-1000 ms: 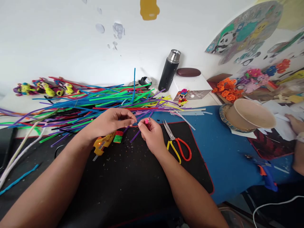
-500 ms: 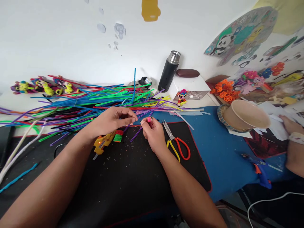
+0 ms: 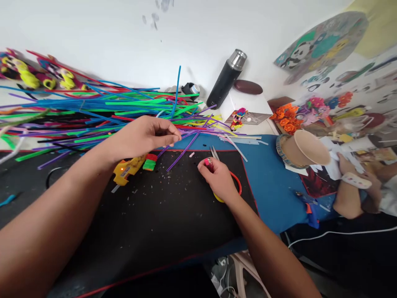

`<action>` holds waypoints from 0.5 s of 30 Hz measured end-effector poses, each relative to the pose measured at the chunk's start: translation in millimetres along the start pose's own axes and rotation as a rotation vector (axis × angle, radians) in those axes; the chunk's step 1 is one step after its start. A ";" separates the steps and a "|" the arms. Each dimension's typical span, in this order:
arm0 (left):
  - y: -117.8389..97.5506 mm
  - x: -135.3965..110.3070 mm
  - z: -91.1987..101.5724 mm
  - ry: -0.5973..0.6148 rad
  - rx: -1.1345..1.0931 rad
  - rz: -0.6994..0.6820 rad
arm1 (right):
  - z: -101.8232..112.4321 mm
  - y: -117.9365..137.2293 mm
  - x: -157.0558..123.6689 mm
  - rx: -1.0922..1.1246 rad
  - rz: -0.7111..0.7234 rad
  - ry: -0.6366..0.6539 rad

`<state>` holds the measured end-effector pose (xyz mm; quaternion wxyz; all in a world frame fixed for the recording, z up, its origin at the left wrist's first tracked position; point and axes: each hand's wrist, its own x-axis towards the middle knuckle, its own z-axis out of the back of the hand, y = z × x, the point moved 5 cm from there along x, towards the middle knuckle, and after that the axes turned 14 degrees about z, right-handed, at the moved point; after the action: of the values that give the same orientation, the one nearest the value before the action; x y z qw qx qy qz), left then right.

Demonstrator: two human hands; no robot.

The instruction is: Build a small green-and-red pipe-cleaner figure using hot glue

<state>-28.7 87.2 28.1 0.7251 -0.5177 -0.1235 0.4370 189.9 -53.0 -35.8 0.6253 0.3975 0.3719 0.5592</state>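
My left hand (image 3: 149,136) hovers above the pipe cleaners near the mat's far edge. Its thumb and fingertips are pinched together; anything between them is too small to make out. Over the scissors (image 3: 238,184), my right hand (image 3: 218,177) is curled, with a small bright pink piece (image 3: 208,162) held at its fingers. The hand covers much of the scissors' blades and yellow handle. A tiny pale pink bit (image 3: 192,155) lies on the black mat (image 3: 161,223) between my hands. Below my left hand are a yellow glue gun (image 3: 127,170) and a red-and-green fuzzy piece (image 3: 150,162).
Many coloured pipe cleaners (image 3: 93,108) spread along the wall. Behind them stand a black thermos (image 3: 223,80), a white box (image 3: 257,103) and a small fuzzy figure (image 3: 238,118). On the right are a paper bucket (image 3: 310,148), a blue glue gun (image 3: 312,213) and another person's arm (image 3: 349,194).
My hands have moved apart. The right hand has shifted right, over the scissors, still with the pink piece. The pale pink bit now shows on the mat. The view has turned slightly.
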 end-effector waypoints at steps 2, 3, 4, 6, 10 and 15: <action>0.4 1.1 -0.3 -0.009 0.018 -0.009 | 3.8 0.3 -1.1 -0.051 0.006 0.014; 0.7 2.0 -0.5 -0.013 0.023 -0.013 | 4.1 0.8 -1.2 -0.082 0.008 0.025; 1.1 3.0 -0.7 -0.015 0.027 -0.014 | 3.6 1.4 -1.0 -0.121 0.010 0.038; 2.4 4.9 -1.8 -0.013 0.040 -0.014 | 0.4 2.4 -0.6 -0.216 0.011 0.077; 5.3 7.3 -4.2 -0.024 0.064 -0.018 | -8.2 4.1 1.4 -0.413 0.022 0.156; 7.8 10.4 -9.6 0.002 0.048 -0.034 | -10.8 6.7 5.9 -0.507 0.041 0.190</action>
<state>-20.5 89.6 14.4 0.7447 -0.4985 -0.1208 0.4270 177.9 -45.8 -34.2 0.6556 0.1814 0.2690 0.6819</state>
